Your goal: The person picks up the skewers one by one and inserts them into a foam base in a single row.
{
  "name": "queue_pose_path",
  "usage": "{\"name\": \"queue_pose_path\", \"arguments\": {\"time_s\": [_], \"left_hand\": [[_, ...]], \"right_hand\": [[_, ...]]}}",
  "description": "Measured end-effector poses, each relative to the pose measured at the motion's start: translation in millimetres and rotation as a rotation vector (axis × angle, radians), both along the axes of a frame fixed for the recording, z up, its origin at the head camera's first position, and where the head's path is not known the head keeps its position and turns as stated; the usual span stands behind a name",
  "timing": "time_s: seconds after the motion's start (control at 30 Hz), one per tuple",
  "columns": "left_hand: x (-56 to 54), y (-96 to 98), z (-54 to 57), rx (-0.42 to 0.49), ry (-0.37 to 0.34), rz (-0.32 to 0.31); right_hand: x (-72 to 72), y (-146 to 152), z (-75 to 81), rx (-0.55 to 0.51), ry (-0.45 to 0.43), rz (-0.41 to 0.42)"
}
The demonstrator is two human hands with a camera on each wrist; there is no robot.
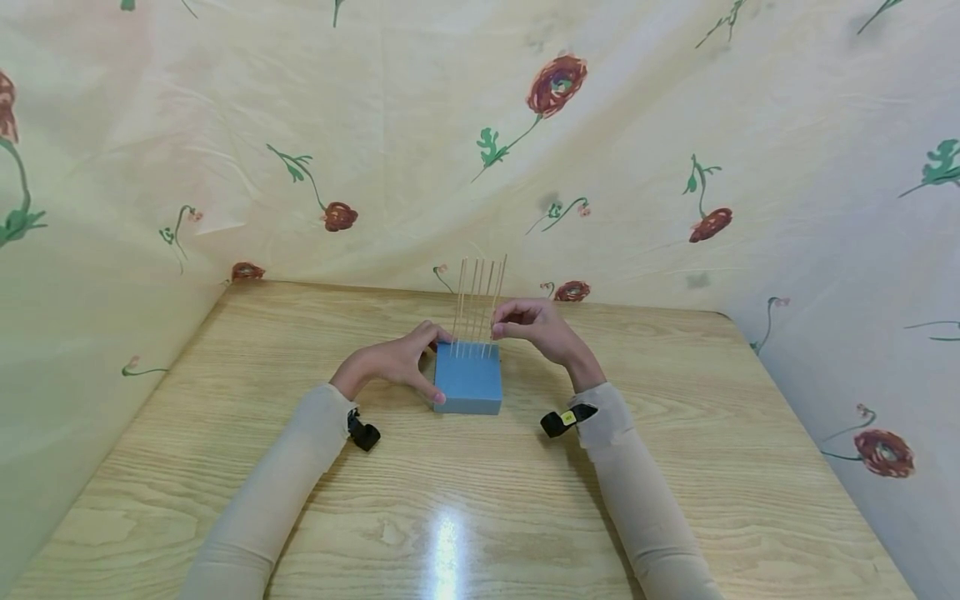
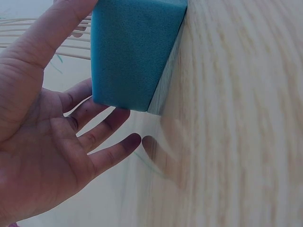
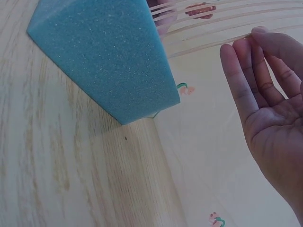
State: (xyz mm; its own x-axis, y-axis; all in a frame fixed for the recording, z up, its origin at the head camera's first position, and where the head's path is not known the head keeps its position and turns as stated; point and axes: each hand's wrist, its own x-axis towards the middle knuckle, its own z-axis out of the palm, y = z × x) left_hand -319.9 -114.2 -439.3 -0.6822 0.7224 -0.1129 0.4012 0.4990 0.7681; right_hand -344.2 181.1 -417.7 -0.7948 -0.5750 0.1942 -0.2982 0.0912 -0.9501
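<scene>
A blue foam block lies flat on the wooden table, with several thin wooden sticks standing in a row along its far part. My left hand holds the block at its left side, thumb at the near corner and fingers round the far end. In the left wrist view some of those fingers spread past the foam. My right hand pinches the rightmost stick between thumb and fingertips, above the block. This stick leans slightly right at its top; its lower end meets the foam.
The wood-grain table stretches around the block on all sides. A cream cloth with printed flowers hangs behind the table's far edge and along both sides. Each wrist wears a black strap-on camera.
</scene>
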Motion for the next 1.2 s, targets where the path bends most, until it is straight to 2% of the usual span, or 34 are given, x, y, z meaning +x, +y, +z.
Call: {"name": "queue_pose_path", "arguments": {"time_s": [0.3,0.7,1.2], "left_hand": [[0.7,0.3,0.4,0.0,0.006,-0.001],[0.7,0.3,1.1,0.0,0.0,-0.006],[0.5,0.1,1.4,-0.002,0.005,-0.009]], "right_hand": [[1.7,1.2,0.4,0.003,0.004,0.018],[-3.0,2.6,-5.6,0.001,-0.002,0.017],[-1.1,2.9,-3.4,-0.002,-0.003,0.02]]}}
